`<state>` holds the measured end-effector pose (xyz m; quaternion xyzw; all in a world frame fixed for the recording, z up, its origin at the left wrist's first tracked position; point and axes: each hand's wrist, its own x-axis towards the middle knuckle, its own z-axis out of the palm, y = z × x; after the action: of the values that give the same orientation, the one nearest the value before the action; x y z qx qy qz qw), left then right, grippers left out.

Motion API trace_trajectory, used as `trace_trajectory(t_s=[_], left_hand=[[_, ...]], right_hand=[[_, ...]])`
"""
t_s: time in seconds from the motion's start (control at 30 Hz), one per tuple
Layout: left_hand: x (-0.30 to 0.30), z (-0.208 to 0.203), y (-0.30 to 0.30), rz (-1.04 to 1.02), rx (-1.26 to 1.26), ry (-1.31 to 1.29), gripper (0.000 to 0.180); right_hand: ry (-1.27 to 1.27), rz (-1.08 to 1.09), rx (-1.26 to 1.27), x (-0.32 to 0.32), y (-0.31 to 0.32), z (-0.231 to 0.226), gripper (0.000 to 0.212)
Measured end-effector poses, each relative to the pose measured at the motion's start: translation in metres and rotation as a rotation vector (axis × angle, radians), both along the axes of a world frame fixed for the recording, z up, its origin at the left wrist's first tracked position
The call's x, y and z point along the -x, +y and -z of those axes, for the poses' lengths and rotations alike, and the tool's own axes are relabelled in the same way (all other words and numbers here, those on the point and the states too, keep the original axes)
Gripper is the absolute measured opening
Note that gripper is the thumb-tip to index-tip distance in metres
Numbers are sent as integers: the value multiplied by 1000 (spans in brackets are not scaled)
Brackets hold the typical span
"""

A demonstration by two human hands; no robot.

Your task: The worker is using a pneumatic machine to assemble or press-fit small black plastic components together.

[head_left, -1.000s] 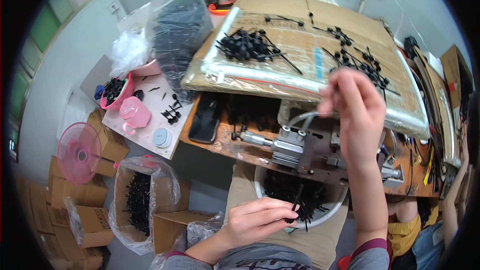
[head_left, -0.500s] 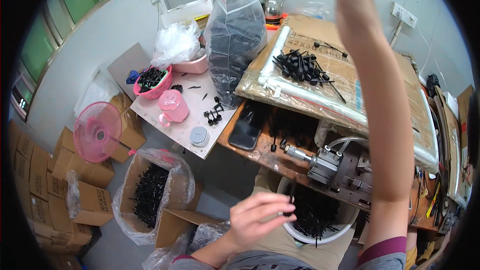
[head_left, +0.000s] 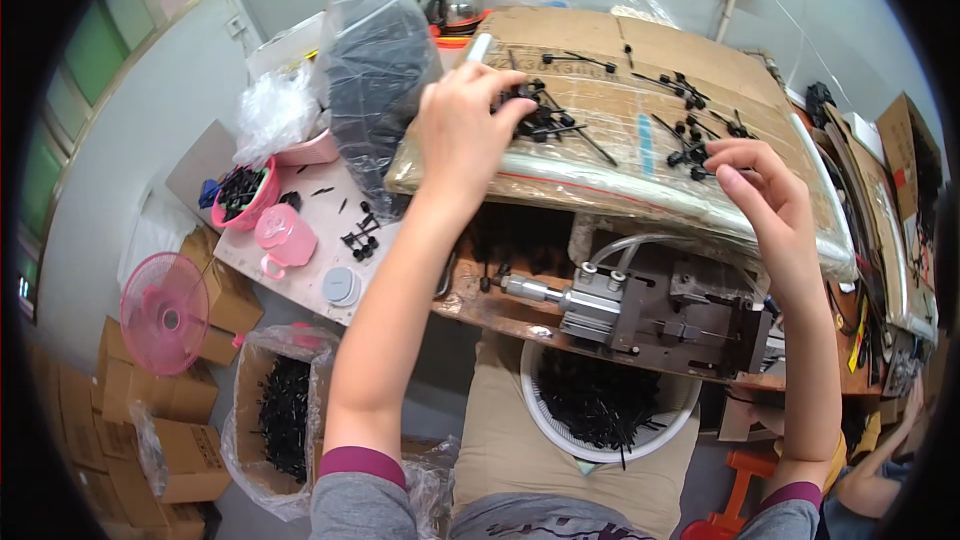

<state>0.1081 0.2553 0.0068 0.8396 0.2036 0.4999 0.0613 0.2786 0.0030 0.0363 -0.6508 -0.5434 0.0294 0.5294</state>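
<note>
Thin black rods with round knobs (head_left: 548,122) lie in a loose pile on the plastic-wrapped cardboard. My left hand (head_left: 468,125) reaches over the pile's left side, thumb and fingers curled around some of the rods. A second scatter of the same knobbed rods (head_left: 690,145) lies farther right. Beside it hovers my right hand (head_left: 768,195), fingers bent and apart, with nothing visible in them. More black rods (head_left: 590,395) fill a white basket (head_left: 535,410) on my lap.
A metal clamping device (head_left: 595,305) is mounted on the wooden bench below the cardboard (head_left: 600,175). To the left are a bulging clear bag (head_left: 375,90), a pink mug (head_left: 285,235), a lined box of black parts (head_left: 240,420) and a pink fan (head_left: 165,315). Another person's arm (head_left: 890,450) shows at lower right.
My left hand has moved up from above the basket to the pile. The right hand has come down from the top edge. Some rods now lie spread toward the right; the view has shifted.
</note>
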Motion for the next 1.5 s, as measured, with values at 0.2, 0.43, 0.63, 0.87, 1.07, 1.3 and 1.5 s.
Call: trace_trajectory(t_s=[0.2,0.43,0.63,0.87,1.07,1.3,1.5], left_hand=[[-45,-1,-9,112,-104,174,39],[-119,14,-87,384,14,360,29],[-137,28,-89,349,129,370,29],[-88,5,-97,443,376,188,31],[-49,-11,-103,534,429,113,18],[-6,-5,-130,637,409,-9,26],[19,7,-155,616,355,28,30]], right_hand=[[-156,409,101,-77,-38,8,19],[-410,405,347,-97,3,9,27],[-655,402,425,-106,21,18,45],[-375,328,356,-122,35,14,24],[-305,314,330,-134,45,3,13],[-492,108,601,-96,65,9,16],[-599,295,584,-83,80,23,13]])
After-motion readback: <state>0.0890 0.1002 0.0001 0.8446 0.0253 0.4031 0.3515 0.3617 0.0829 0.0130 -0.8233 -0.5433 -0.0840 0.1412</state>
